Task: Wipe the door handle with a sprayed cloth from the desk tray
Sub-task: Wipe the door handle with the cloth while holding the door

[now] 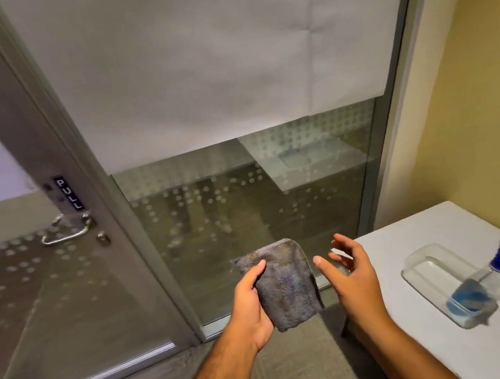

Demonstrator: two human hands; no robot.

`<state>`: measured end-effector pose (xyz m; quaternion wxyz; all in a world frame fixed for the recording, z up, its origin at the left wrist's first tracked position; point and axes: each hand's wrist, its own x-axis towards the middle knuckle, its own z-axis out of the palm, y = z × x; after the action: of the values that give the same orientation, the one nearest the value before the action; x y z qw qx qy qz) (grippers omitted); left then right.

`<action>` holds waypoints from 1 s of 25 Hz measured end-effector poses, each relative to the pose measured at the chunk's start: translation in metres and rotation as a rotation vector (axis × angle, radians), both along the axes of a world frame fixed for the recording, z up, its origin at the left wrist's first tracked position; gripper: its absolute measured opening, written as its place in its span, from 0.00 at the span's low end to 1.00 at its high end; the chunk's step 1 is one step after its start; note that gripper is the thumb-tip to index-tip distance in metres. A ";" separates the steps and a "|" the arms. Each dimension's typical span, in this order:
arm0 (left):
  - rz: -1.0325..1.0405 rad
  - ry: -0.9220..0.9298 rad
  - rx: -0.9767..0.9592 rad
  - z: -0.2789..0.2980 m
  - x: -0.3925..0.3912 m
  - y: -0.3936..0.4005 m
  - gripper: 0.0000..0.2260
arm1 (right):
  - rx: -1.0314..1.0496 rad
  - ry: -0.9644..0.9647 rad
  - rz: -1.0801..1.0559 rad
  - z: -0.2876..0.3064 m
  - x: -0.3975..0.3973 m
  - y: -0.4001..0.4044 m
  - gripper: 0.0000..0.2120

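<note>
My left hand (251,304) grips a folded grey cloth (285,285) low in the middle of the view, thumb on its front. My right hand (347,272) hovers just right of the cloth, fingers spread, holding nothing. The chrome door handle (65,232) sits far to the left on the glass door's metal stile, under a black PULL label (68,192), well apart from both hands. On the white desk (451,353) at the right, a clear plastic tray (425,265) holds a spray bottle (480,283) lying on its side, with blue liquid and a blue nozzle.
A keyhole (103,239) sits below the handle. Frosted, dotted glass panels and a grey metal frame (141,234) fill the view ahead. A yellow wall (483,97) rises behind the desk. Grey carpet (295,366) covers the floor beneath my arms.
</note>
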<state>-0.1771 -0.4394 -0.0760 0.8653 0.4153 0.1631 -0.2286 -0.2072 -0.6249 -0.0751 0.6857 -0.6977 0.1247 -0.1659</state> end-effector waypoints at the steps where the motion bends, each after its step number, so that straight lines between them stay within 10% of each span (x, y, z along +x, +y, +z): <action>1: 0.031 -0.009 0.004 0.004 -0.002 0.014 0.23 | 0.007 -0.013 0.060 0.006 0.003 0.018 0.27; 25: 0.513 -0.227 0.240 0.040 -0.110 0.442 0.24 | 0.253 0.180 0.905 0.043 -0.034 0.480 0.22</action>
<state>-0.2870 0.0023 -0.0355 0.8522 0.4827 0.1906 0.0663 -0.2415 -0.1445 -0.0325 0.7551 -0.6047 -0.1134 0.2268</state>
